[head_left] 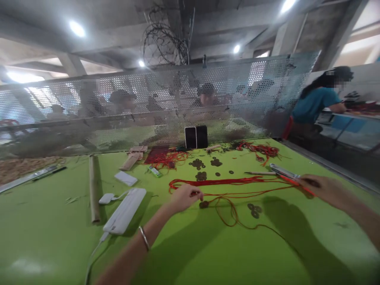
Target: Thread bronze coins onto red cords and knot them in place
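My left hand (187, 196) is closed in a pinch on red cord, just above the green tabletop. Below its fingertips lies a small group of dark round coins (204, 204), with thin red cord (234, 215) looping away to the right. A bundle of long red cords (219, 182) stretches beyond this hand. My right hand (316, 186) is closed at the near end of a slim silver tool (284, 171) and a bright orange strip (297, 185). Its fingers partly hide both, so the exact grip is unclear. A thin pointed stick (259, 173) lies by the silver tool.
More coins (254, 210) lie near the right hand, with other piles (197, 163) farther back. Two phones (196, 137) lean at the perforated screen (154, 114). A white power bank (126, 211) and wooden stick (94, 190) lie left. Another person (319, 103) sits at right.
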Action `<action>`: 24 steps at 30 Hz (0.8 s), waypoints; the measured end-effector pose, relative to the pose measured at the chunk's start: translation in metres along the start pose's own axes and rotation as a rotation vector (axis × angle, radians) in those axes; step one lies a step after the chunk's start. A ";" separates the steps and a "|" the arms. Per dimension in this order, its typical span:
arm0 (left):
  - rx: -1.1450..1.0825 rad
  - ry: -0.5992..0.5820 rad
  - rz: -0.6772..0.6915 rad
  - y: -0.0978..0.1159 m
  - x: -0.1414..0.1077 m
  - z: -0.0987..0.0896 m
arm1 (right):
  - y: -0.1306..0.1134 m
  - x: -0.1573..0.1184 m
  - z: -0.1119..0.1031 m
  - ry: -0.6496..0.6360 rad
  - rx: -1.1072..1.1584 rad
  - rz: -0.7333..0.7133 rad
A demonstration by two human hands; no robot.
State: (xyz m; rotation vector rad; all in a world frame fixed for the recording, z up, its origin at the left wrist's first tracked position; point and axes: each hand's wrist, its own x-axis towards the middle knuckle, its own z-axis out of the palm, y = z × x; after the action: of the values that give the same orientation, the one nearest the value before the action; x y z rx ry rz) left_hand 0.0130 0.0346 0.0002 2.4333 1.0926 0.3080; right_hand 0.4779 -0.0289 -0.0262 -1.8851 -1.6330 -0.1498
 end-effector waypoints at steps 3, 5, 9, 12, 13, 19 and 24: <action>0.034 -0.007 -0.007 0.004 0.000 0.020 | -0.065 -0.002 0.021 -0.056 0.045 -0.176; 0.061 0.004 -0.011 0.008 -0.001 0.028 | -0.130 -0.011 0.038 -0.161 0.202 -0.263; 0.087 0.018 -0.043 0.012 -0.006 0.030 | -0.241 -0.039 0.072 -0.583 0.582 -0.373; 0.080 0.031 -0.078 0.010 -0.009 0.028 | -0.275 -0.049 0.092 -0.681 0.736 -0.319; 0.072 0.035 -0.084 0.009 -0.009 0.027 | -0.278 -0.050 0.096 -0.689 0.759 -0.291; -0.003 0.026 -0.070 0.013 -0.014 0.028 | -0.267 -0.047 0.098 -0.749 0.712 -0.208; -0.090 0.023 -0.079 0.019 -0.019 0.033 | -0.264 -0.048 0.091 -0.727 0.681 -0.276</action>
State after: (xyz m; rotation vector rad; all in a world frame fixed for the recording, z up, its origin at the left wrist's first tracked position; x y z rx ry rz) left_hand 0.0249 -0.0012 -0.0198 2.3067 1.1565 0.3522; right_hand 0.1952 -0.0142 -0.0207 -1.2230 -2.0376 0.9613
